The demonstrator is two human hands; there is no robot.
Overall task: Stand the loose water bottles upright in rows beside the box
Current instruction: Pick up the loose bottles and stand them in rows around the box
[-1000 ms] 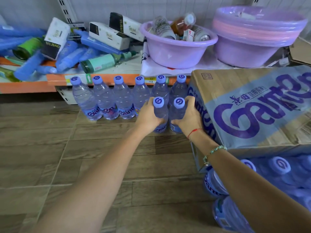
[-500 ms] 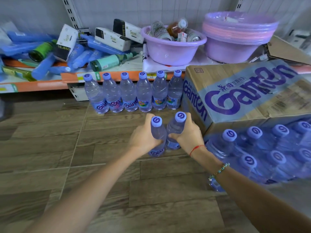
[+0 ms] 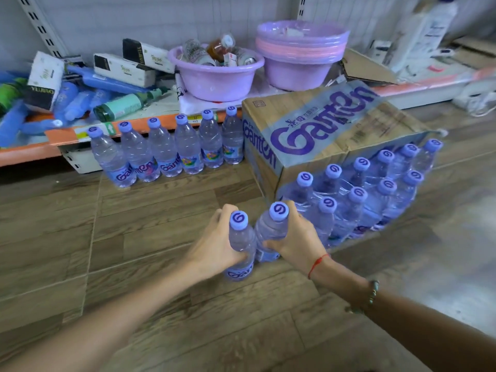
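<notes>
Above the wood floor (image 3: 161, 237), in front of the box (image 3: 316, 130), the left hand (image 3: 214, 248) and right hand (image 3: 298, 237) each grip one bottle, left bottle (image 3: 240, 237) and right bottle (image 3: 271, 229) touching; a row of six (image 3: 166, 149) stands upright left of the box

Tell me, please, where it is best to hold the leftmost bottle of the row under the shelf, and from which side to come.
Grip the leftmost bottle around its clear body, between cap and label. Approach from its open left or front side, since another bottle stands against its right and the shelf edge is behind. It stands upright, so wrapping the fingers sideways around it probably suits.
</notes>
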